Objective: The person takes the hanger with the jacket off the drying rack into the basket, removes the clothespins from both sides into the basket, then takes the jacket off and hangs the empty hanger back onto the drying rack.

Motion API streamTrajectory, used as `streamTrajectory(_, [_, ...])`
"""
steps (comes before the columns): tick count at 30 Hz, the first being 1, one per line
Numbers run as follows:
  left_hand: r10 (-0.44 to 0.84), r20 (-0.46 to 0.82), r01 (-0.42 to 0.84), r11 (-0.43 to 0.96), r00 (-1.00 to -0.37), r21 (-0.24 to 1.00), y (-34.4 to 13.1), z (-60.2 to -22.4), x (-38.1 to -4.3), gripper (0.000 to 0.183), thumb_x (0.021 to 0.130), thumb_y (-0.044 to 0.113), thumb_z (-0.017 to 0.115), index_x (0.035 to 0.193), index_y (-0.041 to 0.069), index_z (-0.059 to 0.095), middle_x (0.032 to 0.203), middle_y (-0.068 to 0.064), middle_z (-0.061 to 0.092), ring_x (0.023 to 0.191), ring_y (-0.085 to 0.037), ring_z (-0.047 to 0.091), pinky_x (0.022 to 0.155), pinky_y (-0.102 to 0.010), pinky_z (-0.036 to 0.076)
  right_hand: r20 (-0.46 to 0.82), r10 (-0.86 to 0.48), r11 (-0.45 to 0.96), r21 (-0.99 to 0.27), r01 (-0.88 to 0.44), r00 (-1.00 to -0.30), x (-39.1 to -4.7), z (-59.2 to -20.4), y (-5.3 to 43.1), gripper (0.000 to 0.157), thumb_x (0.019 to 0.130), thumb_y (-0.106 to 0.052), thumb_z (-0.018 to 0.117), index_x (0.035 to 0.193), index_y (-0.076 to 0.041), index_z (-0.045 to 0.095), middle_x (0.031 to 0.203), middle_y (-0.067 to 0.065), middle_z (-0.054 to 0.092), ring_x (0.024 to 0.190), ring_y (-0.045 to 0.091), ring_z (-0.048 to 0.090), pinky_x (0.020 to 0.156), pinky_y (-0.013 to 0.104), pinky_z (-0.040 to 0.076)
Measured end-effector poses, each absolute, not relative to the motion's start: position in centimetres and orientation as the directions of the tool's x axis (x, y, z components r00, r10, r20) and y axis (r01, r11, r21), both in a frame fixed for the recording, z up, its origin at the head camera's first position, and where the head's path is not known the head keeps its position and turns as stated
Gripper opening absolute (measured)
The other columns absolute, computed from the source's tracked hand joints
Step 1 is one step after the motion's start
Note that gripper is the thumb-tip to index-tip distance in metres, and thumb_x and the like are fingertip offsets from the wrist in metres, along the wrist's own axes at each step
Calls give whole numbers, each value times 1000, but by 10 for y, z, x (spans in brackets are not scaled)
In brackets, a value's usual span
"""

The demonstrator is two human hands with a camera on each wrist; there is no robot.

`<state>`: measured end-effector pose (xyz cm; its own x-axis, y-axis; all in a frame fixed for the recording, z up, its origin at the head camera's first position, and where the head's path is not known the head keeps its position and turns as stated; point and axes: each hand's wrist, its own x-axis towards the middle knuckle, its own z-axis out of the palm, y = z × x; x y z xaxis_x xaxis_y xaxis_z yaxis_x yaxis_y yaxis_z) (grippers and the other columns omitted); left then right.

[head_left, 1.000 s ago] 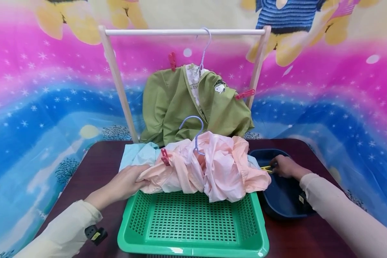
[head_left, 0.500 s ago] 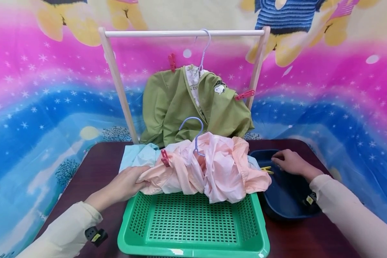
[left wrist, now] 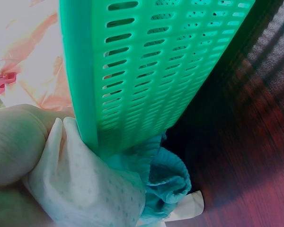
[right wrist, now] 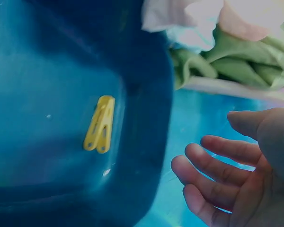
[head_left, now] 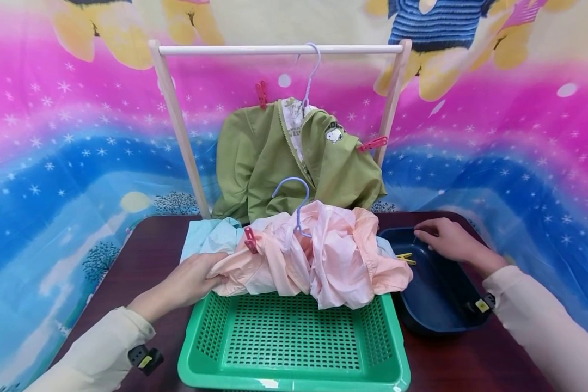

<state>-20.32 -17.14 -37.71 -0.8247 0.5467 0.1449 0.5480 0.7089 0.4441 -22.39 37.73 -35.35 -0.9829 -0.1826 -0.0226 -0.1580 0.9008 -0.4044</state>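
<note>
My left hand (head_left: 193, 277) grips the left end of a pink garment (head_left: 338, 250) bunched over the far part of a green basket (head_left: 294, 381). Loose white dotted fabric (left wrist: 90, 184) hangs beside that hand in the left wrist view. A lilac hanger (head_left: 299, 209) sticks up from the pink garment, and a red clothespin (head_left: 250, 240) sits on its left part. Over the far side of a dark blue basin (head_left: 436, 299) is my right hand (head_left: 448, 238), fingers loosely bent and apart in the right wrist view, holding nothing. One yellow clothespin (right wrist: 100, 124) lies in the basin.
Behind the basket, a green jacket (head_left: 259, 158) with two red clothespins hangs by a lilac hanger from a wooden rack (head_left: 225, 50). Light blue cloth (head_left: 210, 237) lies left of the pink garment. All stands on a dark red table (head_left: 142, 261).
My right hand has let go of the yellow clothespin in the basin and moved up and away to the right. The left hand and the pink garment stay in place.
</note>
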Motion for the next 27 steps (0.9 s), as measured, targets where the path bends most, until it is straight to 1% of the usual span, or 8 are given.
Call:
streamTrajectory(1, [547, 144, 548, 708, -824, 445, -171, -377, -203, 19, 88, 11, 76, 89, 21, 60, 74, 10, 56, 71, -8, 51, 64, -29, 41, -17, -184, 901, -402, -161, -983, -223, -351, 375, 45, 107, -25, 52, 133, 11, 58, 111, 25, 71, 69, 12, 67, 63, 31, 55])
streamTrajectory(2, [549, 145, 550, 708, -823, 444, -171, -377, -203, 19, 89, 12, 76, 89, 21, 60, 74, 10, 55, 70, -8, 51, 64, -29, 41, -13, -185, 904, -395, -165, -983, -221, -349, 372, 45, 107, -26, 52, 133, 10, 58, 107, 25, 71, 68, 13, 66, 62, 32, 55])
streamTrajectory(6, [551, 146, 552, 706, -822, 443, -171, -376, -202, 19, 89, 12, 77, 90, 21, 60, 74, 10, 56, 70, -8, 51, 64, -29, 41, 21, -192, 919, -346, -188, -981, -216, -343, 360, 43, 104, -28, 57, 131, 6, 62, 100, 17, 73, 69, 14, 63, 62, 34, 52])
streamTrajectory(8, [555, 150, 557, 701, -819, 445, -171, -376, -202, 18, 88, 12, 77, 91, 21, 62, 75, 10, 57, 71, -7, 52, 64, -29, 41, 37, -199, 924, -326, -200, -979, -212, -340, 354, 42, 103, -28, 58, 130, 4, 63, 103, 18, 74, 72, 15, 64, 64, 36, 53])
streamTrajectory(10, [555, 147, 555, 699, -819, 451, -171, -376, -203, 18, 88, 12, 77, 91, 21, 62, 75, 10, 58, 71, -7, 52, 64, -28, 42, 56, -209, 923, -318, -216, -976, -208, -337, 349, 41, 103, -28, 60, 129, 3, 64, 110, 20, 74, 76, 14, 67, 66, 36, 55])
streamTrajectory(15, [555, 149, 557, 701, -818, 445, -172, -376, -203, 18, 88, 12, 77, 90, 20, 61, 73, 10, 56, 70, -7, 50, 64, -28, 41, 86, -224, 917, -320, -239, -971, -199, -326, 334, 38, 103, -29, 60, 128, -1, 66, 110, 18, 74, 71, 11, 63, 61, 32, 51])
streamTrajectory(19, [559, 151, 562, 701, -815, 439, -172, -376, -203, 18, 89, 13, 77, 91, 21, 61, 74, 11, 56, 71, -7, 51, 65, -28, 41, 126, -234, 914, -309, -262, -964, -191, -318, 323, 35, 102, -30, 61, 126, -5, 68, 108, 14, 74, 72, 11, 63, 62, 31, 50])
streamTrajectory(27, [564, 155, 568, 695, -811, 441, -172, -377, -204, 18, 89, 13, 77, 92, 22, 63, 77, 11, 59, 73, -7, 52, 66, -29, 43, 156, -257, 931, -225, -287, -954, -179, -306, 300, 33, 99, -29, 65, 126, -11, 69, 96, 4, 73, 73, 10, 62, 59, 29, 48])
